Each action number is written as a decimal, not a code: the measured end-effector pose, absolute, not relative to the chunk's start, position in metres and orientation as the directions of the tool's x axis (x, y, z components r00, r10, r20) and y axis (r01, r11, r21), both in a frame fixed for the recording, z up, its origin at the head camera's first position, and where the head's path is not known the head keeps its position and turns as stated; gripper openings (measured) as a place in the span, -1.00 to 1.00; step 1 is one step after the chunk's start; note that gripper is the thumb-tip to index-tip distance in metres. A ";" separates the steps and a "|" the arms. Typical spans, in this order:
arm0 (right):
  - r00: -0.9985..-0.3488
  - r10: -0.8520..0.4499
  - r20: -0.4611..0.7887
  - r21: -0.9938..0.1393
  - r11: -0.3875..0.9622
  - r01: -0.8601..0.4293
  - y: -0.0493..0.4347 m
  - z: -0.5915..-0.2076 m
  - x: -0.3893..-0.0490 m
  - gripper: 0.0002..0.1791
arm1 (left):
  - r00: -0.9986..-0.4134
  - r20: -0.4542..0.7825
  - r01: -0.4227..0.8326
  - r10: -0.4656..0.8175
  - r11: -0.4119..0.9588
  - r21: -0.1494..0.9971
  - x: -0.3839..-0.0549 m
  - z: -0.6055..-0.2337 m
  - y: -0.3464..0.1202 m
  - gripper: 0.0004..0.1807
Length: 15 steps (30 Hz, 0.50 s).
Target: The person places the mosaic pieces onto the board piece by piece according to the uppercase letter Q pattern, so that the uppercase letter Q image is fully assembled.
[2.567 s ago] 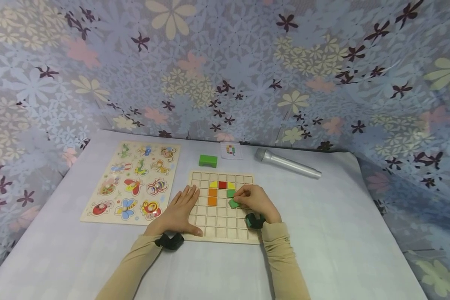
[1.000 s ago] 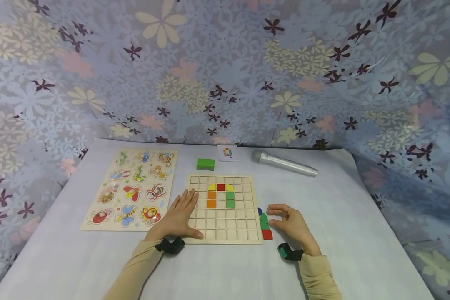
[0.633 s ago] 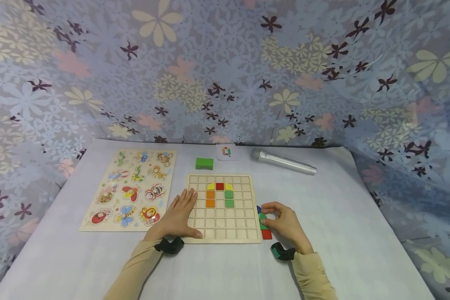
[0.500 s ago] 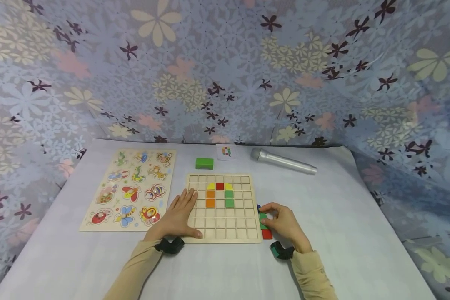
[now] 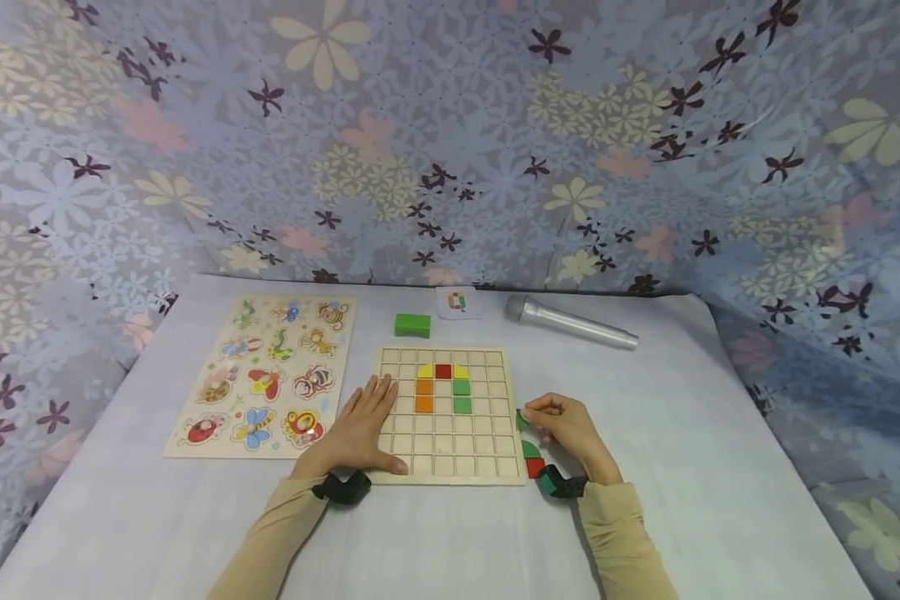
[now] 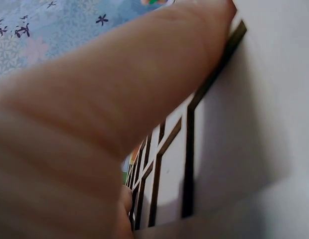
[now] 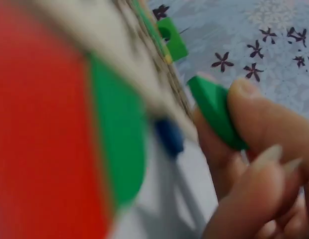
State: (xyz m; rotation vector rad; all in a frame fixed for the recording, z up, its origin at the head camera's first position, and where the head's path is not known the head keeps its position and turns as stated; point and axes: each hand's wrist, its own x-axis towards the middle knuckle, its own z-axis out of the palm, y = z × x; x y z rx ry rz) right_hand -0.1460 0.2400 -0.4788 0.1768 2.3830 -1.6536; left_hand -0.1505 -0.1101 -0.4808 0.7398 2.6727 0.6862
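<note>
My left hand [image 5: 356, 429] lies flat with spread fingers on the left edge of the wooden grid board [image 5: 442, 468]. On the board sit a red square [image 5: 443, 372], two yellow rounded pieces [image 5: 425, 372], two orange squares [image 5: 423, 405] and two green squares [image 5: 462, 405], forming an arch. Just off the board's right edge, my right hand [image 5: 570, 429] pinches a green quarter-round piece [image 7: 214, 112] between thumb and fingers. Below it lie another green rounded piece [image 5: 531, 451] and a red piece [image 5: 536, 468]. A blue piece [image 7: 169, 138] shows by the board's edge in the right wrist view.
A picture card [image 5: 457, 302] lies behind the board, with a green block [image 5: 412, 325] to its left. A silver microphone [image 5: 573, 323] lies at the back right. An insect puzzle board [image 5: 225, 400] lies on the left. Floral cloth [image 5: 450, 142] hangs behind.
A second lower green square now sits in the grid, released by my right hand. That hand moved right to the loose pieces and picked up a green quarter-round one. The left hand stays put.
</note>
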 end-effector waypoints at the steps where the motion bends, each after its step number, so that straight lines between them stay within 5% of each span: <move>1: -0.965 -0.020 -0.262 -0.908 0.345 0.240 0.237 -0.478 -0.148 -0.72 | -0.826 -0.142 0.410 0.545 0.756 0.510 -0.151 -0.482 -0.110 0.41; 15: -0.993 -0.025 -0.119 -0.859 0.503 0.091 0.154 -0.473 -0.147 -0.92 | -0.826 -0.130 0.417 0.549 0.749 0.514 -0.152 -0.486 -0.114 0.41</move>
